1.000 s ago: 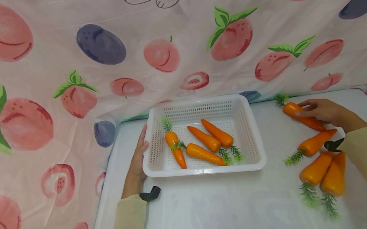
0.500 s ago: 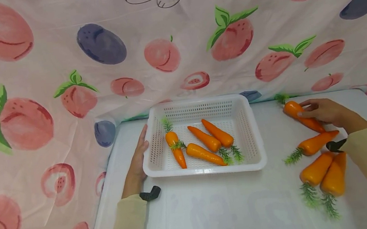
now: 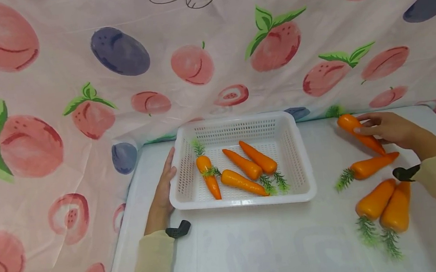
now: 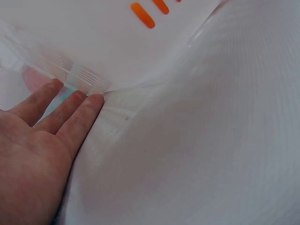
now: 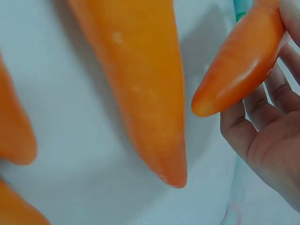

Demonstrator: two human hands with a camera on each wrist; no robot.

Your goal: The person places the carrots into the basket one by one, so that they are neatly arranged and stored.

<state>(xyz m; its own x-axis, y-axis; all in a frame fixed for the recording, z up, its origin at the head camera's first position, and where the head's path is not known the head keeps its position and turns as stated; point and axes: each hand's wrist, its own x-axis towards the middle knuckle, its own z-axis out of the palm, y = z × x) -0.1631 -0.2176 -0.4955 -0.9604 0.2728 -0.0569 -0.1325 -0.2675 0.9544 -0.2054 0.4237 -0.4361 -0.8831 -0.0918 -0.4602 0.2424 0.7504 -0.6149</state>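
Note:
A white plastic basket [image 3: 245,202] with slotted walls stands mid-table, and several carrots [image 3: 243,183] with green tops lie inside it. My left hand [image 3: 162,190] rests against the basket's left side, its fingers straight in the left wrist view [image 4: 42,140]. At the far right my right hand [image 3: 391,131] holds a carrot [image 3: 355,130] between thumb and fingers, its leafy top pointing to the back. The right wrist view shows that carrot [image 5: 243,61] in the fingers, its tip free. Just below it on the table lies another carrot [image 3: 373,167].
Two thicker carrots [image 3: 375,200] lie side by side near my right forearm, tops toward me. A curtain [image 3: 210,66] printed with fruit hangs behind and to the left of the white table [image 3: 261,246].
My right hand has moved slightly up and to the right with its carrot, which has shifted a little. The carrot below it has slid slightly left. The left hand and basket stay put.

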